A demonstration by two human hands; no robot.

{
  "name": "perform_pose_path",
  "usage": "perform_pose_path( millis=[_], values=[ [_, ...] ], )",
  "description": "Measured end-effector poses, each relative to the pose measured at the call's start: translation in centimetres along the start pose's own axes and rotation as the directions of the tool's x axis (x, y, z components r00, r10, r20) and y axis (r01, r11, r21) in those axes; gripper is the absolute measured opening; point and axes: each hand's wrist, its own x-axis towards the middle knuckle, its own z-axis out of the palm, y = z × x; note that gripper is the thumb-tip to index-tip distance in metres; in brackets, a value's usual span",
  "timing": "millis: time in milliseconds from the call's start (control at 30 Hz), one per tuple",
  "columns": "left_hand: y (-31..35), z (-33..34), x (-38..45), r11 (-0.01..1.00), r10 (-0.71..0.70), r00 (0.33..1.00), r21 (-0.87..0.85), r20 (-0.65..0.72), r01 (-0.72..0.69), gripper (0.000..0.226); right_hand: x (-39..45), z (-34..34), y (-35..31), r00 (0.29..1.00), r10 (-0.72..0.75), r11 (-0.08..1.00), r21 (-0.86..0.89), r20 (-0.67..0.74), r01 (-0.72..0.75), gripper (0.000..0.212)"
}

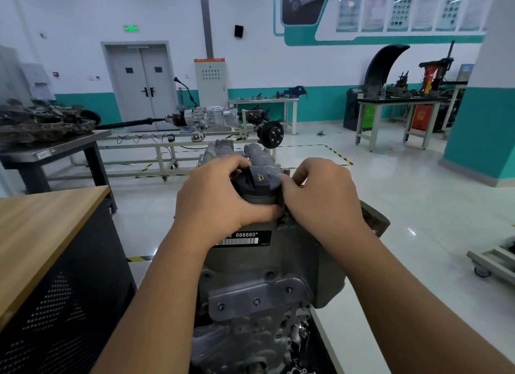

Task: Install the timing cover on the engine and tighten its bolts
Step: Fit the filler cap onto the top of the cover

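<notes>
Both hands sit at the top of the cover [262, 265], which stands upright against the front of the engine [250, 343]. The left hand [220, 203] curls round the neck under the black oil cap [257, 179] (yellow oil-can mark on top). The right hand [323, 198] grips the cover's upper right edge, fingers bent.
</notes>
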Motion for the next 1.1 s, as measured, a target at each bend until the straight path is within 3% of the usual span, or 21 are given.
perform_pose_path(
  millis=[133, 367, 467, 600, 767, 1100],
  values=[
    [0.11, -0.05, -0.16, 1.000, -0.026, 1.000, -0.010, 0.012, 0.026, 0.071, -0.01, -0.20, 0.31, 0.999, 0.010, 0.999, 0.053, 0.035, -0.012, 0.022],
    [0.27, -0.12, -0.27, 0.999, -0.048, 0.999, -0.018, 0.020, 0.048, 0.070, -0.23, 0.06, 0.10, 0.999, -0.031, 0.999, -0.012, 0.015, 0.031, 0.031],
    [0.24, -0.08, -0.19, 0.999, -0.044, 0.999, -0.019, 0.027, 0.044, 0.067, 0.04, -0.35, 0.40, 1.000, 0.020, 0.998, 0.060, -0.004, -0.020, 0.024],
    [0.29, -0.12, -0.25, 0.999, -0.038, 0.999, -0.008, 0.015, 0.038, 0.069, 0.40, -0.27, 0.12, 0.996, 0.020, 1.000, -0.017, 0.088, -0.018, 0.022],
    [0.30, -0.09, -0.35, 0.999, -0.031, 0.999, -0.006, 0.018, 0.031, 0.068, 0.18, -0.07, -0.16, 0.998, 0.003, 0.999, -0.053, 0.067, 0.000, 0.032],
    [0.04, -0.14, -0.32, 0.996, -0.083, 0.996, 0.026, 0.033, 0.082, 0.083, 0.21, -0.35, 0.37, 0.996, 0.021, 0.999, 0.044, 0.091, -0.026, 0.027]
  ],
)
